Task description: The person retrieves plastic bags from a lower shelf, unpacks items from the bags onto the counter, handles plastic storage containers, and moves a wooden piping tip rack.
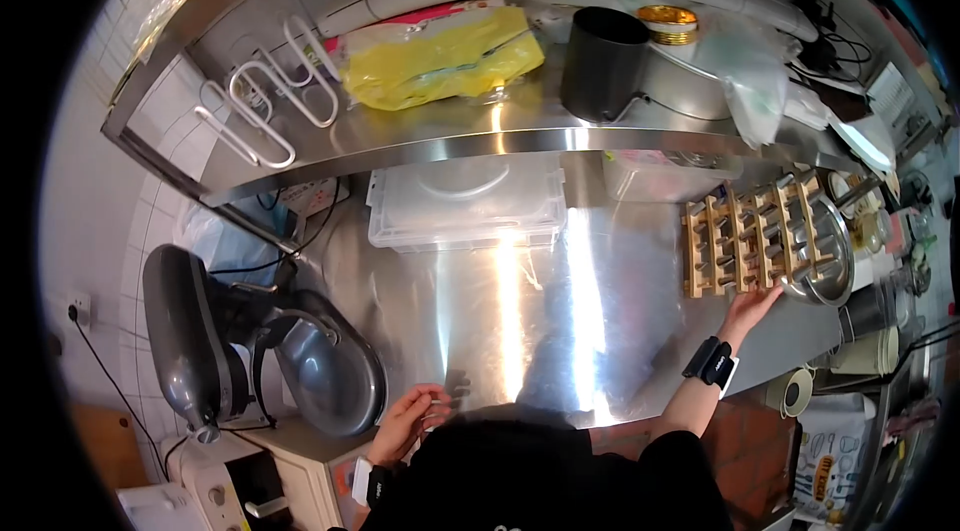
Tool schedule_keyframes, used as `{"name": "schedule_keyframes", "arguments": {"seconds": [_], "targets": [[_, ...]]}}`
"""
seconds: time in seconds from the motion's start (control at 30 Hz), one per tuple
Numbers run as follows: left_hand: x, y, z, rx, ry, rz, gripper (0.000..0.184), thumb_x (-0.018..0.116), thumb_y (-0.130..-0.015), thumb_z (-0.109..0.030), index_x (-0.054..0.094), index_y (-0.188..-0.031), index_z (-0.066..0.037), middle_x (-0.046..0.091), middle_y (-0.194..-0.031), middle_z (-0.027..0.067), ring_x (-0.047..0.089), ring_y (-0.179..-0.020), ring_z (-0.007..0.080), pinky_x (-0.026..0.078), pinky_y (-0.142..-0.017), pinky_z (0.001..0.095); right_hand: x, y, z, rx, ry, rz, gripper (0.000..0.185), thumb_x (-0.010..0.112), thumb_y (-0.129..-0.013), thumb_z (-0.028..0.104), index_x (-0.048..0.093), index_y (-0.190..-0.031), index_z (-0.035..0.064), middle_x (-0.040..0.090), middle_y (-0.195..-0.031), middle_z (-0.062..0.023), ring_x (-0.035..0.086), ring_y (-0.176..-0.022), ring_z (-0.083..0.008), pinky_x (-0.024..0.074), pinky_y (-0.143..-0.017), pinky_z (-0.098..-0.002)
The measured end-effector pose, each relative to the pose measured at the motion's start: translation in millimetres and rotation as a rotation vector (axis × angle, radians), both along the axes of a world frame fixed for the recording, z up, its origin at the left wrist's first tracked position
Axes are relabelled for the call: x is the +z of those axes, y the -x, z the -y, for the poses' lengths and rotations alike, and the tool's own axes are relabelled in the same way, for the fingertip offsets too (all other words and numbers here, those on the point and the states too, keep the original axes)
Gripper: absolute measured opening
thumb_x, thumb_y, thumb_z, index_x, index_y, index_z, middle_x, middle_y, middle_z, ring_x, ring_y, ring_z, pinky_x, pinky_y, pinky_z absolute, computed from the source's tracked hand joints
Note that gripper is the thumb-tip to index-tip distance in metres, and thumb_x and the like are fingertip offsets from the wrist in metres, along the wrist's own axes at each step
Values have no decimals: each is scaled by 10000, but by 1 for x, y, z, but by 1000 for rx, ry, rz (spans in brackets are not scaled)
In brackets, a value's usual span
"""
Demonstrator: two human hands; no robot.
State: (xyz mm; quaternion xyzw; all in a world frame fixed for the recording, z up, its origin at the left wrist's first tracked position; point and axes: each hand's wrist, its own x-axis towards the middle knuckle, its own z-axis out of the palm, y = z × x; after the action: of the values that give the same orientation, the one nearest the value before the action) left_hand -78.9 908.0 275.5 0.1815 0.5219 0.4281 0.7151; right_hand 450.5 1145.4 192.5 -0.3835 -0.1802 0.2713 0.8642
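At the right of the steel counter, my right hand (753,308) touches the lower edge of a wooden rack (740,243) that carries several metal tubes or rods; its fingertips are partly hidden there, so whether it grips the rack is unclear. A round metal bowl (838,266) lies beside and partly under the rack. My left hand (413,418) hangs over the counter's front edge, fingers loosely curled and apart, with nothing in it. A lidded clear plastic box (467,203) stands at the back of the counter (470,321).
A dark stand mixer (190,341) stands at the left. Overhead, a steel shelf (400,153) bears a yellow plastic bag (440,56), a black cylinder (603,61), a pot (685,86) and white bent racks. Another clear container (650,181) sits beneath it.
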Motion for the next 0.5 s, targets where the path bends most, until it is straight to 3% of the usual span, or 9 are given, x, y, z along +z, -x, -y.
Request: {"name": "schedule_keyframes", "arguments": {"seconds": [0.03, 0.13, 0.2, 0.23, 0.33, 0.4, 0.5], "targets": [[-1, 1, 0, -3, -3, -1, 273, 460, -927, -203, 467, -1143, -37, 542, -1053, 66, 569, -902, 160, 478, -780, 290, 20, 13, 3, 73, -7, 53, 572, 405, -907, 458, 330, -1315, 64, 432, -1268, -100, 497, -1047, -216, 404, -842, -353], [-6, 6, -10, 48, -22, -20, 284, 479, -917, -210, 464, -1155, -55, 535, -1071, 60, 565, -909, 160, 474, -770, 289, 8, -12, -9, 22, 152, 247, 413, 521, -895, 315, 424, -1207, 62, 517, -1094, -65, 543, -893, -149, 458, -733, -284], [-12, 17, -35, 137, -80, -89, 345, 544, -877, -268, 461, -1162, -92, 534, -1084, 45, 548, -939, 172, 459, -755, 287, 9, -16, -16, 12, 115, 203, 349, 552, -883, 258, 453, -1156, 65, 527, -1019, -49, 544, -842, -129, 467, -691, -258], [-19, 27, -54, 211, -89, -109, 297, 516, -888, -254, 465, -1152, -126, 521, -1088, 27, 534, -975, 168, 444, -791, 313, 10, -16, -20, 5, 93, 179, 318, 567, -876, 230, 467, -1130, 67, 532, -982, -41, 544, -816, -119, 472, -669, -244], [-53, 72, -127, 410, -229, -256, 454, 564, -844, -288, 376, -1233, -149, 467, -1057, -3, 466, -973, 134, 384, -817, 375, 0, -25, -25, -45, 105, 106, 306, 583, -866, 222, 481, -1112, 73, 533, -974, -41, 545, -809, -128, 485, -664, -261], [-51, 95, -179, 495, -210, -451, 566, 617, -782, -395, 371, -1240, -172, 458, -999, -8, 422, -966, 125, 357, -828, 441, 4, -26, -18, 12, 129, 140, 321, 594, -856, 212, 478, -1113, 58, 531, -986, -48, 570, -785, -154, 505, -644, -285], [-48, 128, -243, 336, -103, -480, 697, 651, -743, -448, 316, -1288, -171, 329, -1279, 35, 381, -1111, 227, 310, -893, 561, 16, -16, -3, -64, 38, 126, 318, 587, -859, 207, 474, -1107, 44, 542, -944, -43, 602, -763, -176, 500, -601, -265]]}}
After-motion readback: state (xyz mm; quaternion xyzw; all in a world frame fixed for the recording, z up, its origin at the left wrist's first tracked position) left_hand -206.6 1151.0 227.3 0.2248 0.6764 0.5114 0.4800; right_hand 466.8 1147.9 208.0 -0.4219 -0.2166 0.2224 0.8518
